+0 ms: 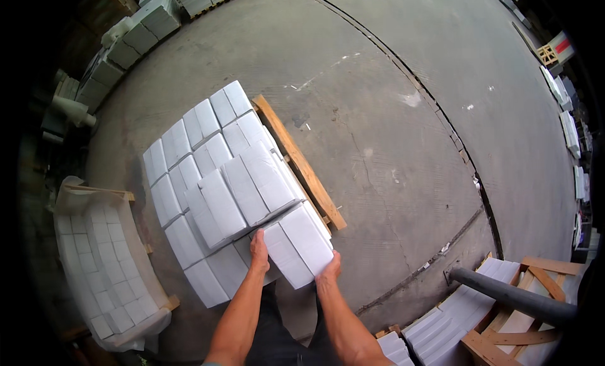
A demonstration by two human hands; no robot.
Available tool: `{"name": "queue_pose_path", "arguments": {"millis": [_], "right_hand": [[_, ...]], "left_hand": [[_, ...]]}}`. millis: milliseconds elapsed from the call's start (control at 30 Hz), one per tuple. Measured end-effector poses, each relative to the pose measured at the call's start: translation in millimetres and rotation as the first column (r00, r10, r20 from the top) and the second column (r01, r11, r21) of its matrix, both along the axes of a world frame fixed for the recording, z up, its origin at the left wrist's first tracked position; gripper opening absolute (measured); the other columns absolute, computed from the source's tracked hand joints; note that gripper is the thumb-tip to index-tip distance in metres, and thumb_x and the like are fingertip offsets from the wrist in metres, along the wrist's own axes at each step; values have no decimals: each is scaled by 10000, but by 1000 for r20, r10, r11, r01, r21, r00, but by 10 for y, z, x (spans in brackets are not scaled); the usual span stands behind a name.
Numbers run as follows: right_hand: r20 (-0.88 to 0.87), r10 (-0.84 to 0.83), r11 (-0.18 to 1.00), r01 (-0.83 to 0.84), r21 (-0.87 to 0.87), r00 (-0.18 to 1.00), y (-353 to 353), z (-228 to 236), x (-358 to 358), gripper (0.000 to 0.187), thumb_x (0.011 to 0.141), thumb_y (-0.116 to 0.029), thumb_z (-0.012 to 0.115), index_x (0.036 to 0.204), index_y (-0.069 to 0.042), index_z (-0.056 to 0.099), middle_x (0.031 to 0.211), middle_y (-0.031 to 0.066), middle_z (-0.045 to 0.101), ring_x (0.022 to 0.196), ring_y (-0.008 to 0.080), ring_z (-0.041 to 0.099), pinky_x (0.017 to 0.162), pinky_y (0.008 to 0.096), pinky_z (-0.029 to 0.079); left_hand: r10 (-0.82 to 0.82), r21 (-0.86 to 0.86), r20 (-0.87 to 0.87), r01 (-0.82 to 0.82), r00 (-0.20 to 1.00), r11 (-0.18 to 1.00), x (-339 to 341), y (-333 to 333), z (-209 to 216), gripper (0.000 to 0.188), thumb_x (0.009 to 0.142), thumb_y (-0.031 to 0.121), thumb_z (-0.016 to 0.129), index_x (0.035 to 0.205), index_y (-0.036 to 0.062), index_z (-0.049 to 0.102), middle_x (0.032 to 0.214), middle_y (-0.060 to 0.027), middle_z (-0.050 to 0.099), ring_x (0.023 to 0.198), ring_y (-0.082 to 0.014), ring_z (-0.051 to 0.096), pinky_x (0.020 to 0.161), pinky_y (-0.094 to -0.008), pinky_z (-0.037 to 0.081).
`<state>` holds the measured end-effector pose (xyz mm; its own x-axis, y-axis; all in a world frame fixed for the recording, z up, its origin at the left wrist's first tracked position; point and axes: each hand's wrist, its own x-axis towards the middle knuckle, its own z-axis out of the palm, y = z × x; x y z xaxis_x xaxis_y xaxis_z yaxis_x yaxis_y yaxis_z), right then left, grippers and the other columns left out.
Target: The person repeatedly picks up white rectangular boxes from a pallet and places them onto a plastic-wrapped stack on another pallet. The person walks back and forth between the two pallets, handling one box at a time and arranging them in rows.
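Note:
A white cardboard box (297, 245) with a seam down its top sits at the near right corner of a stack of similar white boxes (189, 177). My left hand (259, 252) presses against its left side, beside the neighbouring box. At its right near corner, my right hand (328, 271) grips the other side. Part of the fingers of both hands is hidden by the box. The stack rests on a wooden pallet (302, 164), whose right edge shows. Some boxes in the stack stand a layer higher than those around them.
Another load of small white boxes (104, 265), wrapped in film, stands at the left. Lower right are a dark pipe (510, 295), white slabs (463, 300) and a wooden crate frame (510, 338). Palletised goods (142, 35) line the far left. A dark groove (435, 104) crosses the concrete floor.

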<state>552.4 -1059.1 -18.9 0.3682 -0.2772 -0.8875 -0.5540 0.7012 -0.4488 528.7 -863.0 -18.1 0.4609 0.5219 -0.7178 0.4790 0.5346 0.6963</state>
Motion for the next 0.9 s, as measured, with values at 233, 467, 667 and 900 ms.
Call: {"name": "queue_pose_path", "arguments": {"millis": [233, 467, 667, 900], "right_hand": [[136, 32, 953, -71, 295, 990, -312, -168, -317, 461, 820, -350, 492, 1105, 7, 551, 1062, 144, 604, 955, 285, 593, 843, 409, 473], [215, 72, 892, -159, 424, 974, -936, -572, -658, 414, 841, -368, 419, 1009, -33, 598, 993, 106, 630, 926, 271, 595, 821, 397, 476], [247, 110, 866, -215, 452, 963, -964, -587, -686, 513, 841, -389, 383, 1079, 19, 585, 1074, 157, 616, 998, 312, 578, 892, 417, 443], [162, 142, 824, -207, 528, 977, -1033, -517, -594, 469, 840, -375, 407, 1039, 5, 596, 1050, 140, 623, 981, 309, 582, 869, 443, 464]], "left_hand": [[42, 120, 92, -53, 995, 991, -217, -514, 738, 529, 926, 310, 417, 1346, -3, 346, 1278, -118, 463, 1159, -205, 430, 998, -304, 305], [-186, 272, 220, 123, 958, 954, -839, -1189, 1003, 561, 907, 207, 449, 1386, 2, 241, 1396, -178, 294, 1314, -256, 262, 1078, -343, 180], [-44, -44, -16, 44, 999, 998, -277, -206, 159, 452, 876, 340, 551, 1185, 14, 502, 1154, -136, 512, 1090, -183, 471, 917, -296, 357], [25, -341, -50, -41, 998, 939, -236, -288, 51, 366, 851, 329, 593, 969, -18, 600, 862, -102, 634, 753, -194, 623, 672, -316, 510]]}}
